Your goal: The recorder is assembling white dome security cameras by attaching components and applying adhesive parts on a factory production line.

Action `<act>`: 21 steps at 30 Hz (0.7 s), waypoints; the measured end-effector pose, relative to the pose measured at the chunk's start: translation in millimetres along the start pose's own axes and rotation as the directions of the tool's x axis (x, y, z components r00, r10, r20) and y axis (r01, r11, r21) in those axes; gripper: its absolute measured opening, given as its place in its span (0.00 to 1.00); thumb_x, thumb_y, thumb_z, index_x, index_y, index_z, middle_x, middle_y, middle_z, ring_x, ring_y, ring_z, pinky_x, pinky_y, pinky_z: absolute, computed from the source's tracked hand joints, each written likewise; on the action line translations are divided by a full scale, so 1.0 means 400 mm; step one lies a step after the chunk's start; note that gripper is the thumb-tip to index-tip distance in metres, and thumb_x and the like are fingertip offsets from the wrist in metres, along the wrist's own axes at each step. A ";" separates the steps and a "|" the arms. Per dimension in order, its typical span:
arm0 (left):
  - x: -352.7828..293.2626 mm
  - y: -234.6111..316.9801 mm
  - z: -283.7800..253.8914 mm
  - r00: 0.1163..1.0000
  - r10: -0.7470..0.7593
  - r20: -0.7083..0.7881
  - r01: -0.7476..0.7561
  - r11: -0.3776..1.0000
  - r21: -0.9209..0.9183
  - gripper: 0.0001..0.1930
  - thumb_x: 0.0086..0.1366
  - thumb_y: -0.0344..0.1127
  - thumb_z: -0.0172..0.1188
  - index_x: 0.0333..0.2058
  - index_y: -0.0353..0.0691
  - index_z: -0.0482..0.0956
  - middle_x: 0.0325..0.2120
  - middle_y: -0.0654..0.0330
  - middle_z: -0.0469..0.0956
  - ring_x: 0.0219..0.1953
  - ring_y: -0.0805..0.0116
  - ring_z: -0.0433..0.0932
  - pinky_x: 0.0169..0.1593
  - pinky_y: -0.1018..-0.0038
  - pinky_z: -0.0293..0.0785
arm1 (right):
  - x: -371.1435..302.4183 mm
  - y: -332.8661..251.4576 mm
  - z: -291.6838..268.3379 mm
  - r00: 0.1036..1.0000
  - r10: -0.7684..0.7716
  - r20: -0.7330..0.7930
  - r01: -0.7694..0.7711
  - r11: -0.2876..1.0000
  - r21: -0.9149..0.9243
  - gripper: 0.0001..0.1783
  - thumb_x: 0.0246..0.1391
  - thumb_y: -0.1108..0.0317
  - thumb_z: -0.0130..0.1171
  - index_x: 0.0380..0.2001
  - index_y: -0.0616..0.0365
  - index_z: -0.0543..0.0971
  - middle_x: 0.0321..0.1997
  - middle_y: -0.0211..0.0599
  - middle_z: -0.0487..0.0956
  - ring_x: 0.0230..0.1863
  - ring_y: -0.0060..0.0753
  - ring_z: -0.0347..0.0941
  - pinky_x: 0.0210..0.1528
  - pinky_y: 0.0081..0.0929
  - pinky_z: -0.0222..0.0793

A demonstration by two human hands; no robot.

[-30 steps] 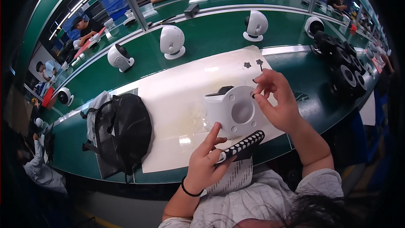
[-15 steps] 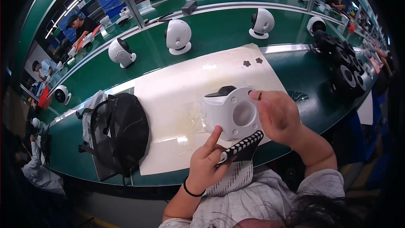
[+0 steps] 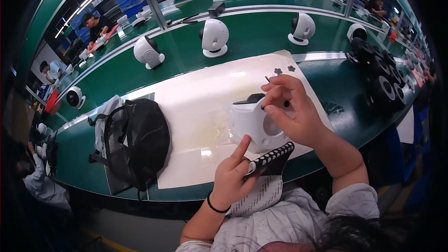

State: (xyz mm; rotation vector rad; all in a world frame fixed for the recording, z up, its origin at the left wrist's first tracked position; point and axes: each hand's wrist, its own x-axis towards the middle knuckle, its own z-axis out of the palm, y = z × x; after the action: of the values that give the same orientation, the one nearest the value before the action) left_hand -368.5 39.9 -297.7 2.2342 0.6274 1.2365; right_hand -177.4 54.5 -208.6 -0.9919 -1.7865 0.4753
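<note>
white housing point(image 3: 243, 122) on white sheet point(image 3: 186, 133), between hands | right hand point(image 3: 298, 114) across its face, half curled, can't tell if gripping | left hand point(image 3: 231, 177) closed on dotted strip point(image 3: 274, 154), forefinger at housing | black bag point(image 3: 150, 140) left; black round parts point(image 3: 385, 86) right
</note>
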 end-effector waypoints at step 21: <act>-0.032 -0.011 -0.063 0.998 0.049 -0.033 -0.048 0.998 0.037 0.12 0.41 0.20 0.64 0.24 0.31 0.69 0.55 0.36 0.58 0.24 0.62 0.76 0.31 0.73 0.72 | -0.101 -0.058 0.083 0.999 -0.016 0.052 0.033 0.935 -0.352 0.04 0.43 0.72 0.60 0.25 0.54 0.75 0.63 0.44 0.56 0.68 0.53 0.35 0.62 0.40 0.45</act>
State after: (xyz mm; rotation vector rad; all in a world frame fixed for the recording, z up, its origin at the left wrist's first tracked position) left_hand -397.0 40.6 -297.2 2.2750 0.6171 1.2989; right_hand -210.0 12.5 -229.5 -1.2100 -1.9673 0.1632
